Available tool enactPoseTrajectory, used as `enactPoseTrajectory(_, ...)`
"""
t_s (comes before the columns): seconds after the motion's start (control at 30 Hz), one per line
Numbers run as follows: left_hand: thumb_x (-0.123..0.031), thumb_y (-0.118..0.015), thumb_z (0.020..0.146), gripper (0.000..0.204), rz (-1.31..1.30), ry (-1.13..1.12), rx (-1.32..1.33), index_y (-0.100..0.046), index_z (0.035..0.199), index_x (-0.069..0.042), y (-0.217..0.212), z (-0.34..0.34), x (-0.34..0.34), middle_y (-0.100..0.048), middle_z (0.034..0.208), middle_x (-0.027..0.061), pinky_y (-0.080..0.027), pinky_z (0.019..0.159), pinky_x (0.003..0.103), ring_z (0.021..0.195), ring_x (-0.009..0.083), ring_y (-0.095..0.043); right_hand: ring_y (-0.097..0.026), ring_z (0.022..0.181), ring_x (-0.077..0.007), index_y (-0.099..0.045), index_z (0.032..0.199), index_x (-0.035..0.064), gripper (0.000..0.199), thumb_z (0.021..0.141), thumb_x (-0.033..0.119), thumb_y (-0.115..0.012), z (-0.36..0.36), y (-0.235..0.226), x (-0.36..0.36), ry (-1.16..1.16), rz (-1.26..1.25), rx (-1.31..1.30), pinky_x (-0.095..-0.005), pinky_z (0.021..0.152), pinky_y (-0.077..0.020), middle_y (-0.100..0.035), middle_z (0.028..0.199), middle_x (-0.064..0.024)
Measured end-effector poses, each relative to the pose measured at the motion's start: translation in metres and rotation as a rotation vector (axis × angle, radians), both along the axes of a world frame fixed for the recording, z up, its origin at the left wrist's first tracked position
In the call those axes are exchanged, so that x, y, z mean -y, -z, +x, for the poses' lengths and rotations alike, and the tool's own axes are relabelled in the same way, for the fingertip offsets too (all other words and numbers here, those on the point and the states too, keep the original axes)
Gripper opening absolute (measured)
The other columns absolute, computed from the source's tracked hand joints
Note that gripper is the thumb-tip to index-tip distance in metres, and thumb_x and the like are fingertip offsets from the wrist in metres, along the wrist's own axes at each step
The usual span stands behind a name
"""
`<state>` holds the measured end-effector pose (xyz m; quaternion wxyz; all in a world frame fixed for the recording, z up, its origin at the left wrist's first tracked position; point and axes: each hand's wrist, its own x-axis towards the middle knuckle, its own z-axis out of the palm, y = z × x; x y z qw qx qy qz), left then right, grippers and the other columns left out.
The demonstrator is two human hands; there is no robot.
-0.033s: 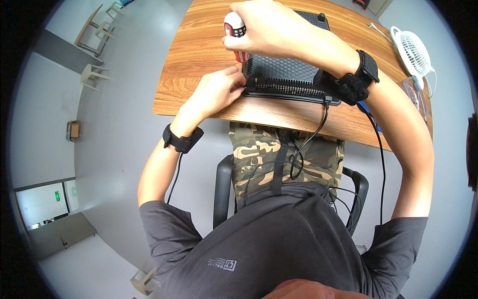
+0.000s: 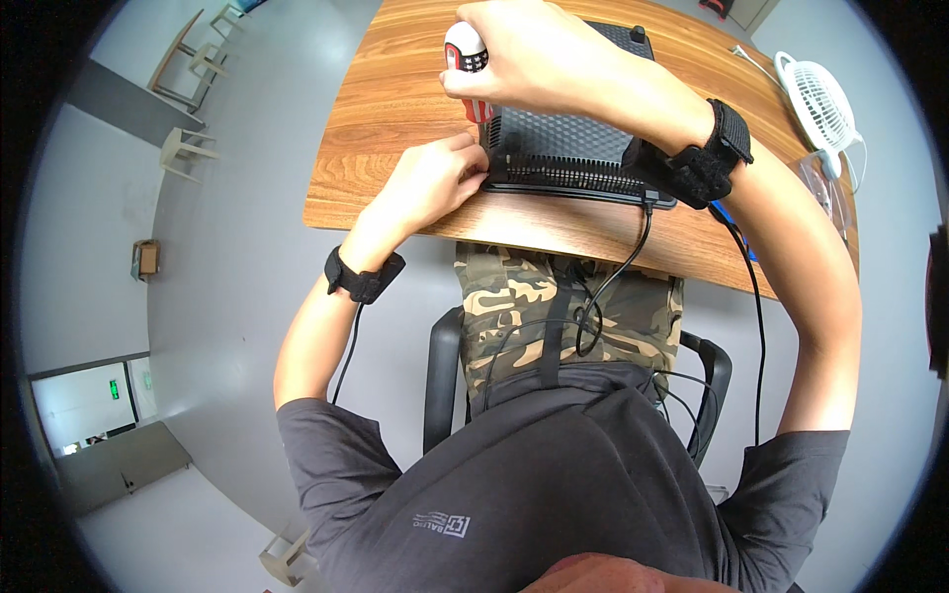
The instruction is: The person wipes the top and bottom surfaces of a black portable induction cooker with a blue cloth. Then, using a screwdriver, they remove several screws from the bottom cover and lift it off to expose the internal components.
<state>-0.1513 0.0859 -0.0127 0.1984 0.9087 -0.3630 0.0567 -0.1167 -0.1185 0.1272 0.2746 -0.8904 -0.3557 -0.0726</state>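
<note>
My right hand (image 2: 524,59) is wrapped round the thick handle of a screwdriver (image 2: 465,44), white on top with red and black lower down. Its shaft points down toward the left near corner of a flat black device (image 2: 563,138). That device has a patterned panel and a ribbed, vented near edge. At the same corner, my left hand (image 2: 440,178) has its fingers curled together close to the screwdriver's lower end. Whatever those fingertips pinch is hidden. My right forearm covers part of the device.
The device lies on a wooden table (image 2: 376,99), and a black cable (image 2: 647,222) runs from its near edge toward my lap. A white fan (image 2: 819,104) stands at the right edge. A clear plastic bag (image 2: 825,188) and something blue lie beside my right forearm.
</note>
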Motion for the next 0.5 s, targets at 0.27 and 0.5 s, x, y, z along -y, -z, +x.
enactPoseTrajectory(0.27, -0.009, -0.071, 0.078, 0.010, 0.120, 0.146, 0.281, -0.064, 0.084, -0.006, 0.016, 0.004, 0.003, -0.058, 0.079, 0.0079, -0.056, 0.067, 0.040, 0.076, 0.0280, -0.064, -0.066, 0.071, -0.0447, -0.068, 0.079, -0.0030, 0.026, 0.083, 0.023, -0.063, 0.002, 0.002, 0.004, 0.026, 0.053, 0.018, -0.0481, 0.068, -0.0547, -0.065, 0.073, -0.0285)
enactPoseTrajectory(0.5, -0.010, -0.060, 0.080, 0.005, 0.286, 0.146, 0.473, -0.057, 0.077, -0.008, 0.031, 0.001, 0.003, -0.060, 0.080, 0.0072, -0.052, 0.066, 0.034, 0.075, 0.0210, -0.064, -0.069, 0.074, -0.0398, -0.067, 0.089, -0.0044, 0.031, 0.085, 0.026, -0.067, 0.003, 0.007, 0.004, 0.044, -0.001, 0.064, -0.0447, 0.070, -0.0563, -0.068, 0.076, -0.0251)
